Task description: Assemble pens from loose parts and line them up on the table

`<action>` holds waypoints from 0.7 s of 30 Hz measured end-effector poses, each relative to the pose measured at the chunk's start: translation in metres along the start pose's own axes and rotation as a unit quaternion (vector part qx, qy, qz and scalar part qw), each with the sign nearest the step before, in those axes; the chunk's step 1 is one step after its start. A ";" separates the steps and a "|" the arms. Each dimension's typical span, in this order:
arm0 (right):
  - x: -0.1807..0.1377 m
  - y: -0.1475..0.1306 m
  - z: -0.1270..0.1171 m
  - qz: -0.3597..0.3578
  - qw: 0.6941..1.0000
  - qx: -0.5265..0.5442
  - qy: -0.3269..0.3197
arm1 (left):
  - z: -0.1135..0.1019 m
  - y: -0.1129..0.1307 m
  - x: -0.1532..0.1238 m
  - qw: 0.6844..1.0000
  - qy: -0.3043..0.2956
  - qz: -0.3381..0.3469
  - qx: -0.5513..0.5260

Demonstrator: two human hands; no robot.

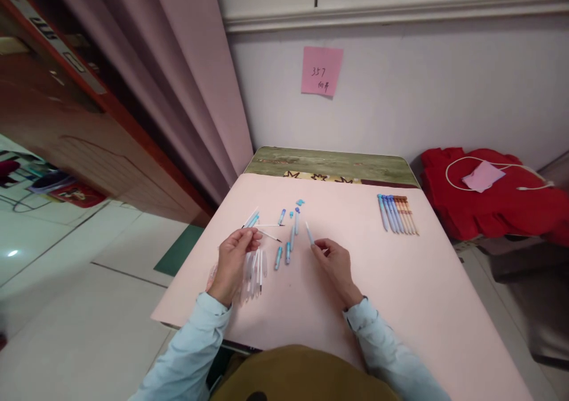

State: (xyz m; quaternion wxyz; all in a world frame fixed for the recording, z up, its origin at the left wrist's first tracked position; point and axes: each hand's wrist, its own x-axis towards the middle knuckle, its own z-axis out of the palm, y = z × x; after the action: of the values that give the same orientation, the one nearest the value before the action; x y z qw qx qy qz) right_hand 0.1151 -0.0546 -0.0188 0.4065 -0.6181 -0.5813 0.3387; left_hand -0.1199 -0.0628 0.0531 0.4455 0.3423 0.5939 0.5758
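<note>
Pinching clear pen barrel in right hand, thin refill in left hand, each grip clamped; loose pen parts between on pink counter.

Two items in hand, as I read them from the head view:

Item 1: refill. A thin, straight white rod with a dark tip at its right end. It lies close to level, slanting slightly down toward the right. Its left end is pinched at the fingertips of the left hand. It sits low over the pink table top; I cannot tell whether it touches.

Item 2: barrel piece. Short, pale and translucent, bluish-white. It is tilted, with the upper end leaning away and to the left, and the lower end is pinched in the right hand.

The two items are apart, not touching
</note>
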 end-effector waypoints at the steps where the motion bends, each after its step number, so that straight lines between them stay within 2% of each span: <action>1: 0.004 0.000 -0.002 -0.003 0.999 -0.046 0.001 | -0.006 0.000 0.002 1.000 0.011 0.004 -0.001; 6: 0.025 -0.001 -0.003 -0.028 0.972 -0.234 0.006 | -0.035 -0.005 0.016 0.998 0.059 0.030 0.004; 10: 0.034 0.002 0.002 -0.025 0.952 -0.305 0.018 | -0.049 -0.007 0.024 0.991 0.108 0.060 0.050; 13: 0.034 0.003 0.004 -0.031 0.947 -0.319 0.029 | -0.055 -0.009 0.027 0.987 0.119 0.056 0.092; 17: 0.022 -0.005 0.011 -0.041 0.965 -0.246 0.076 | -0.061 -0.012 0.031 0.979 0.107 0.052 0.164; 21: 0.001 -0.013 0.034 -0.022 0.996 -0.017 0.088 | -0.065 -0.018 0.041 0.957 0.086 0.092 0.263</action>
State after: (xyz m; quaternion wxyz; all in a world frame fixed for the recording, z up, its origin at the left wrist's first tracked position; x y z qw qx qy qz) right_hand 0.0789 -0.0499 -0.0223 0.4526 -0.6396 -0.5626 0.2637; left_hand -0.1938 -0.0513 0.0260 0.2320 0.4502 0.7261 0.4652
